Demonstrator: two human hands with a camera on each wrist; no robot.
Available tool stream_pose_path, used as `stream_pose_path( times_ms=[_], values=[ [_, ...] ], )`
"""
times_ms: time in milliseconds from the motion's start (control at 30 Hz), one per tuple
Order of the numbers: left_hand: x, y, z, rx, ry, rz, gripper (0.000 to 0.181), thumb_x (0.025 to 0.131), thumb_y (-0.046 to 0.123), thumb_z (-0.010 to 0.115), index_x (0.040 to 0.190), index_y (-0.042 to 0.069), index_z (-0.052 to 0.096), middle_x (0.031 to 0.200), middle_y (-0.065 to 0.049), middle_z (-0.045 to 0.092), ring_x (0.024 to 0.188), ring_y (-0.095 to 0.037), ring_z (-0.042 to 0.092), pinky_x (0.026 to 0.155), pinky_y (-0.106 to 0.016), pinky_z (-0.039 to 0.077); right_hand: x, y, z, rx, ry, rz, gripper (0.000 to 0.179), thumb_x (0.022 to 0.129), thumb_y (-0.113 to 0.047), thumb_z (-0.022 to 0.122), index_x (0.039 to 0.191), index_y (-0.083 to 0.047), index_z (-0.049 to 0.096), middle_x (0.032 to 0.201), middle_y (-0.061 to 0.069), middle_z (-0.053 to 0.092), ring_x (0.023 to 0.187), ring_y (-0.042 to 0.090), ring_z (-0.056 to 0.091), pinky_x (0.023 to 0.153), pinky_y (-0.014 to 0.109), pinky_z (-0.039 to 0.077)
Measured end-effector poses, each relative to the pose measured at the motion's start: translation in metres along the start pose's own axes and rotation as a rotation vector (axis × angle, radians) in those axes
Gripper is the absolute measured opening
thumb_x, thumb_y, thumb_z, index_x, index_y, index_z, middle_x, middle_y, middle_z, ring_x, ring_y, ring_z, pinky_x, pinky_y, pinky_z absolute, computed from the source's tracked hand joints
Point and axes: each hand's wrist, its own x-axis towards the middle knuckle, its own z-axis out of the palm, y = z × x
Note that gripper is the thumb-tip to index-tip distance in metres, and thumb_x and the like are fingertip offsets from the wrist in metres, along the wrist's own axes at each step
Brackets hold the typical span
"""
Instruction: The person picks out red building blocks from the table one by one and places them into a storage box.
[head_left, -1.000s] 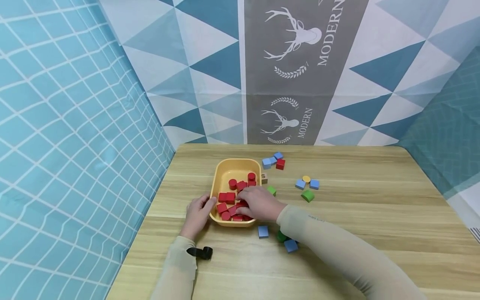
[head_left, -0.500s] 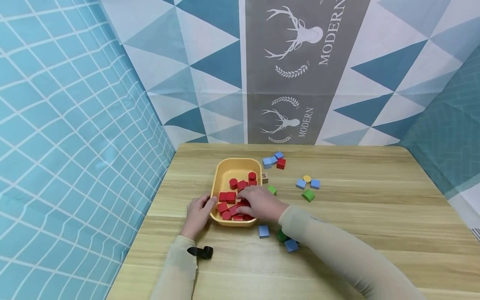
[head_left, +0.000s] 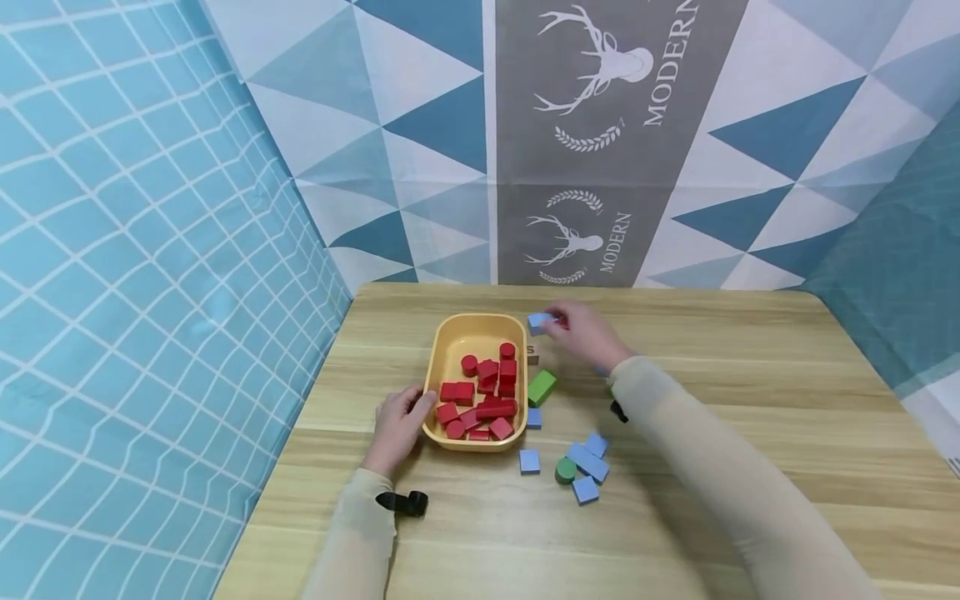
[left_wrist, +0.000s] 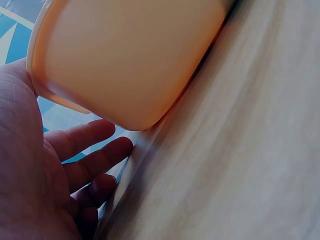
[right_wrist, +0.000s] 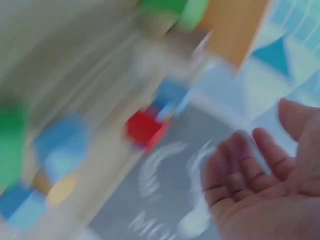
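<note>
A yellow plastic tub (head_left: 480, 445) stands on the table with several red blocks (head_left: 457, 392) inside, cubes and cylinders among them. My left hand (head_left: 393, 429) holds its near-left corner: the thumb lies at the rim, and the other fingers are outside, near the lower wall in the left wrist view. Past the tub's right side, my right hand (head_left: 588, 333) reaches over a red cube (right_wrist: 145, 131) and some blue blocks (head_left: 537, 323). In the blurred right wrist view, its fingers are loosely bent, apart from the cube, with nothing between them.
A green block (head_left: 542, 388) and a small lettered block (head_left: 532, 356) sit against the tub's right side. Several blue blocks (head_left: 588, 461) and a green cylinder (head_left: 566, 471) lie nearer on the wooden table (head_left: 465, 533). A patterned cloth (head_left: 555, 233) hangs behind the table.
My right hand has left the red blocks in the tub and moved to the back right, over the red cube and blue blocks. The left hand stays at the tub's corner.
</note>
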Motion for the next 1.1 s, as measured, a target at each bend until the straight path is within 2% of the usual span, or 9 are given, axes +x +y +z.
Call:
stream_pose_path(
  times_ms=[167,333,433,567,667,833,967,1033,1100],
  values=[
    [-0.002,-0.002,0.0,0.007,-0.001,0.01,0.041,0.107,0.041,0.06,0.137,0.016,0.073,0.122,-0.013,0.076,0.119,-0.031,0.055,0.108,-0.049,0.034,0.005,0.041,-0.008,-0.2,-0.055,0.122,0.057,0.107,-0.028,0.063,0.156,-0.001,0.051,0.155,0.025,0.057,0.141,0.047,0.055,0.12,0.062,0.042],
    [-0.003,-0.003,0.002,0.004,-0.007,-0.004,0.046,0.107,0.044,0.06,0.142,0.016,0.071,0.129,-0.012,0.074,0.124,-0.031,0.053,0.11,-0.05,0.032,0.0,0.059,0.004,-0.338,-0.145,0.056,0.045,0.106,-0.022,0.065,0.144,0.001,0.062,0.146,0.024,0.064,0.139,0.047,0.057,0.119,0.061,0.043],
    [-0.003,-0.001,0.001,-0.003,-0.006,-0.012,0.048,0.107,0.045,0.06,0.143,0.015,0.07,0.132,-0.013,0.074,0.126,-0.032,0.053,0.112,-0.05,0.031,-0.002,0.059,0.009,-0.348,-0.121,0.055,0.047,0.105,-0.022,0.067,0.145,0.001,0.06,0.146,0.024,0.064,0.138,0.047,0.059,0.117,0.061,0.045],
    [-0.002,0.0,0.0,0.003,-0.002,-0.011,0.048,0.107,0.045,0.06,0.142,0.014,0.07,0.13,-0.014,0.074,0.124,-0.033,0.053,0.111,-0.051,0.033,-0.001,0.051,0.012,-0.358,-0.048,0.058,0.062,0.104,-0.023,0.068,0.158,-0.002,0.046,0.157,0.027,0.054,0.139,0.051,0.057,0.116,0.063,0.045],
    [-0.002,0.0,0.0,0.008,-0.002,-0.012,0.047,0.107,0.044,0.06,0.142,0.014,0.07,0.13,-0.014,0.073,0.123,-0.032,0.053,0.109,-0.05,0.033,0.0,0.044,0.014,-0.416,-0.059,0.01,0.064,0.105,-0.023,0.066,0.161,0.0,0.043,0.162,0.03,0.046,0.142,0.053,0.052,0.119,0.064,0.041],
    [-0.001,0.0,0.0,0.013,-0.006,-0.002,0.047,0.107,0.045,0.06,0.141,0.015,0.071,0.128,-0.013,0.074,0.121,-0.032,0.054,0.108,-0.05,0.034,0.003,0.042,0.018,-0.413,-0.07,-0.019,0.054,0.106,-0.022,0.065,0.152,0.003,0.052,0.164,0.029,0.044,0.147,0.05,0.049,0.123,0.063,0.037],
    [-0.001,0.001,-0.001,0.008,-0.004,0.001,0.046,0.107,0.045,0.06,0.141,0.016,0.071,0.127,-0.013,0.075,0.12,-0.031,0.055,0.109,-0.05,0.035,0.006,0.042,0.019,-0.374,-0.01,-0.045,0.025,0.103,-0.02,0.071,0.119,-0.001,0.068,0.127,0.023,0.072,0.113,0.041,0.07,0.101,0.055,0.056],
    [-0.001,0.001,-0.001,0.006,-0.002,0.004,0.046,0.107,0.045,0.06,0.14,0.016,0.072,0.126,-0.012,0.075,0.12,-0.031,0.055,0.109,-0.049,0.036,0.006,0.041,0.021,-0.382,0.007,-0.057,0.018,0.1,-0.02,0.075,0.106,-0.005,0.067,0.104,0.014,0.075,0.093,0.033,0.07,0.087,0.05,0.059],
    [-0.001,0.0,-0.001,0.011,0.0,0.009,0.045,0.107,0.045,0.06,0.139,0.016,0.072,0.126,-0.011,0.076,0.12,-0.031,0.056,0.108,-0.049,0.036,0.004,0.04,0.022,-0.392,0.011,-0.065,0.017,0.098,-0.019,0.077,0.099,-0.007,0.066,0.092,0.01,0.073,0.084,0.028,0.068,0.08,0.047,0.058]
  ],
)
